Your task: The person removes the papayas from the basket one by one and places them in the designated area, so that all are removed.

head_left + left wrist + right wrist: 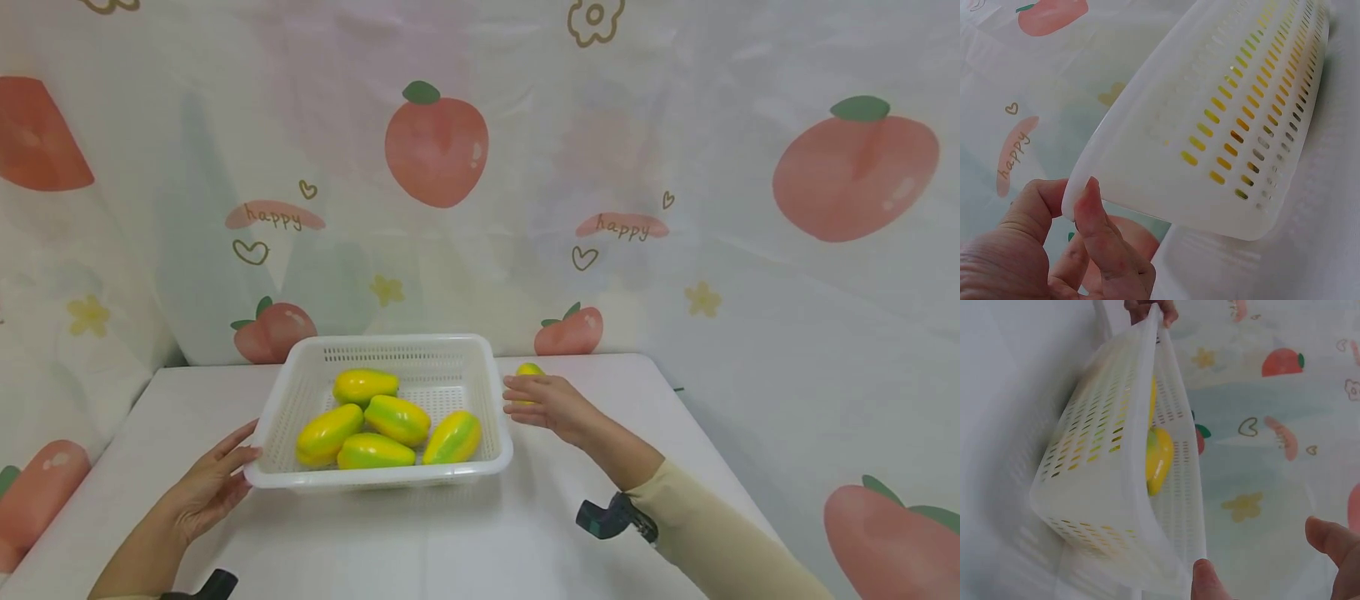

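A white plastic basket (378, 480) with slotted walls holds several glossy yellow-green papayas (375, 451). At its left end, my left hand (213, 487) pinches the rim between thumb and fingers; the left wrist view shows this grip on the basket corner (1147, 169). My right hand (547, 407) is just beyond the basket's right side, fingers extended toward it. Another yellow-green papaya (529, 368) shows behind that hand, which partly hides it. In the right wrist view, the thumb (1329, 540) and a fingertip are spread apart, and no fruit is visible between them.
A white-covered table (360, 550) carries the basket. Behind it hangs a pale curtain (495, 275) printed with peaches, hearts and flowers. Each forearm wears a dark wrist camera, such as the one (615, 515) on the right.
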### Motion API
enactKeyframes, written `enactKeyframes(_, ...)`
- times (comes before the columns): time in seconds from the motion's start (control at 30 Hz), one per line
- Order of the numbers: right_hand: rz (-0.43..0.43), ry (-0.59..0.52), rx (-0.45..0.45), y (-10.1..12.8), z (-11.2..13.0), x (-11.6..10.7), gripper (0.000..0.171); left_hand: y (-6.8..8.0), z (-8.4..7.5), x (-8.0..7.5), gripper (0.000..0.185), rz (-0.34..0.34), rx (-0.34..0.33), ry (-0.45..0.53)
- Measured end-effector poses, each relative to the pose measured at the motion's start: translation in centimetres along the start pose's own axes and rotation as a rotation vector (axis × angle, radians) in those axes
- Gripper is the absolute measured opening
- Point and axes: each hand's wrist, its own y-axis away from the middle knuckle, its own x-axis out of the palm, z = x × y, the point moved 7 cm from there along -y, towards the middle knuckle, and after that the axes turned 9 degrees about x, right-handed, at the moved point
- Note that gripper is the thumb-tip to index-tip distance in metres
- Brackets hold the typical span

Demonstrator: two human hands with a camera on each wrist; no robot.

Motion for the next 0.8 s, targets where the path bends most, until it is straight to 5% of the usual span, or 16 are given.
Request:
enactKeyframes(0.43, 0.184, -0.091, 0.182, 0.3, 0.4, 2.8, 0.073, 0.0, -0.2, 0.4, 0.035, 0.035, 0.041, 0.001)
enactKeyframes(0.8, 0.152, -0.062, 0.256, -0.3, -0.6, 5.2, 0.077, 0.1, 0.1, 0.2, 0.035, 0.034, 0.043, 0.014)
